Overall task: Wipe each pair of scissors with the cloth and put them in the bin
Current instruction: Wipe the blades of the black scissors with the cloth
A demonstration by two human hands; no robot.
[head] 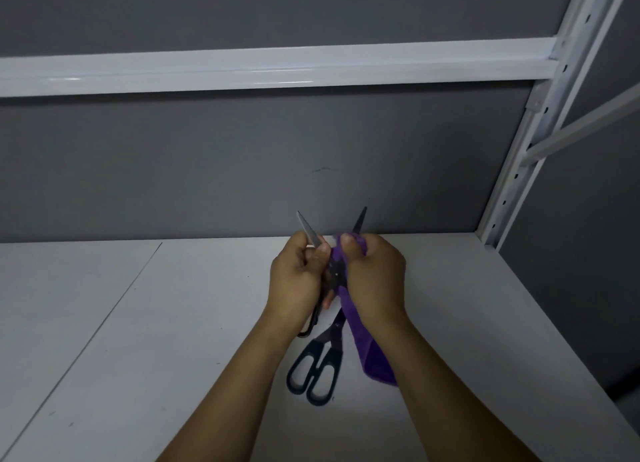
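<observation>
At the grip: your left hand (pixel 298 281) is clenched round the open scissors (pixel 335 271), fingers curled near the base of one blade. A black handle loop pokes out below your palm.
Right hand: your right hand (pixel 375 278) pinches the purple cloth (pixel 372 354) round the other blade, just right of the left-hand grip. Only that blade's tip shows above the cloth.
Blades: spread in a V, both tips pointing away from you, past your knuckles.
Cloth tail: hangs down from the right-hand grip; can't tell if its end touches the shelf (pixel 138 323).
Second pair: the second pair (pixel 317 368) lies closed and flat on the shelf just below both grips, handles toward you, blade tips hidden under your hands.
Bin: the bin is not in view.
Progress: my read is that you're mid-wipe on the first pair, one blade in the cloth, the other bare. Can't tell if the pair on the shelf is wiped. Nothing shows as binned.
Left to do: finish both blades, close the pair, bin it, then handle the pair below.
Pose: both forearms come in from the bottom and converge, wrists roughly level, backs of hands toward you, hands close together above the shelf.
</observation>
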